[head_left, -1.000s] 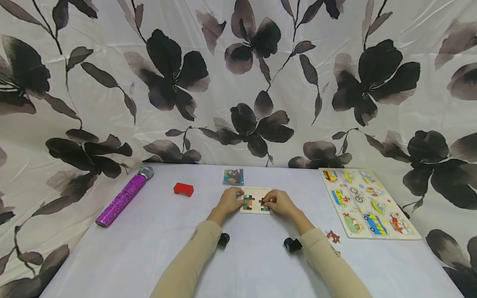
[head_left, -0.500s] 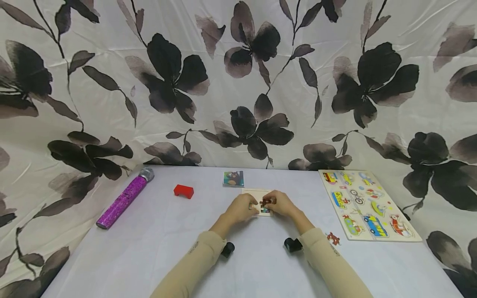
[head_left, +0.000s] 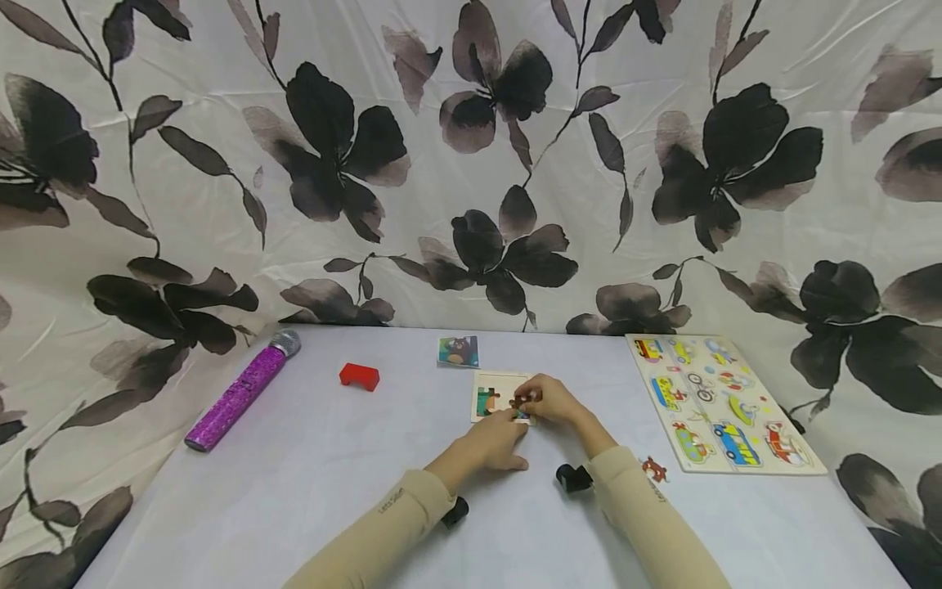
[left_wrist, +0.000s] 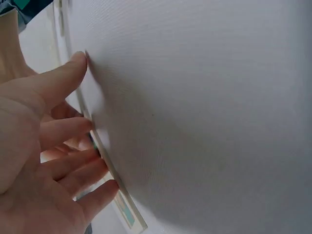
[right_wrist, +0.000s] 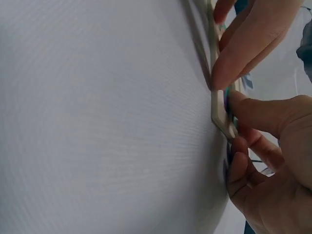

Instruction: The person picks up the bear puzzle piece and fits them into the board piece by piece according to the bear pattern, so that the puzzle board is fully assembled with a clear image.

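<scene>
A small wooden jigsaw puzzle tray (head_left: 502, 379) lies on the white table in front of me, with teal and orange jigsaw pieces (head_left: 486, 400) at its left side and a pale bare gap in the middle. My right hand (head_left: 553, 402) is at the tray's right side, thumb and fingers pinching a dark brown jigsaw piece (head_left: 520, 401) over it. My left hand (head_left: 486, 444) reaches across the near edge, fingertips at the tray's lower right part. In the left wrist view its fingers (left_wrist: 80, 163) are extended along the tray edge (left_wrist: 127, 207), thumb held apart.
A picture card (head_left: 458, 351) lies behind the tray. To the left are a red block (head_left: 359, 376) and a purple glittery microphone (head_left: 239, 395). A vehicle puzzle board (head_left: 724, 405) lies at the right, a loose reddish-brown piece (head_left: 654, 469) near the right sleeve.
My left hand has moved from the tray's left side, across it, to its near right edge, uncovering the left pieces. My right hand stays at the right side with the dark brown piece.
</scene>
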`<state>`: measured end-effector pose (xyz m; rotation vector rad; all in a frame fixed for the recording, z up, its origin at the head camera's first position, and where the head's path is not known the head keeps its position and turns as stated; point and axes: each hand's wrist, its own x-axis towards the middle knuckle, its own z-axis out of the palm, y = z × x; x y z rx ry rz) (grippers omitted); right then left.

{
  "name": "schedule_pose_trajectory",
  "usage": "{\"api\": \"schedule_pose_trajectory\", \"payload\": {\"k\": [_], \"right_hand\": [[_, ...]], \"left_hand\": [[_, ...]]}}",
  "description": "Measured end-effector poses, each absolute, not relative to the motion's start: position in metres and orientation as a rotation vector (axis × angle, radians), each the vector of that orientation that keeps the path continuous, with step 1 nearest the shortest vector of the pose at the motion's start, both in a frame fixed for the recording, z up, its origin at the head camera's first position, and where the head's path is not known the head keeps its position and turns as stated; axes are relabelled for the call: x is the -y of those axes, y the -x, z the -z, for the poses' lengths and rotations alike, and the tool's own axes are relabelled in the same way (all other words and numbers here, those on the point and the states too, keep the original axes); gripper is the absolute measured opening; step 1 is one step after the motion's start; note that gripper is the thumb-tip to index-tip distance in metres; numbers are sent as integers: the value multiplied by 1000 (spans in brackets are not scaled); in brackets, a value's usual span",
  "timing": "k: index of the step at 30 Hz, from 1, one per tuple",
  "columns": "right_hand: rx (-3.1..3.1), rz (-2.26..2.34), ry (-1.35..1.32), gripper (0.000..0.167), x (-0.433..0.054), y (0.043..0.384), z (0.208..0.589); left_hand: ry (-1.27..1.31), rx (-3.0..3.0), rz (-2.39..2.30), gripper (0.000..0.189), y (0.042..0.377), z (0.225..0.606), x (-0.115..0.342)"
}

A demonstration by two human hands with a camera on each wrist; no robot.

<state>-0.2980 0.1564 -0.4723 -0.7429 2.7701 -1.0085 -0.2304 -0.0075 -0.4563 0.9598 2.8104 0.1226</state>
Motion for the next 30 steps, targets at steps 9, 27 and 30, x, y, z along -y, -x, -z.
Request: {"api": "schedule_pose_trajectory", "payload": {"k": [9,27,30], "right_hand": [[-2752,1066,735,22,-158,296,473],[-2796,1320,839,11,-167,309,497],[-2841,1253,749,11,-160,299,485]], "left_hand": [[-924,-2821,-149,81,225,463,5],[-901,-2886,-49,72,231,466,2],[-923,-2897,-5,76,232,466,2]]}}
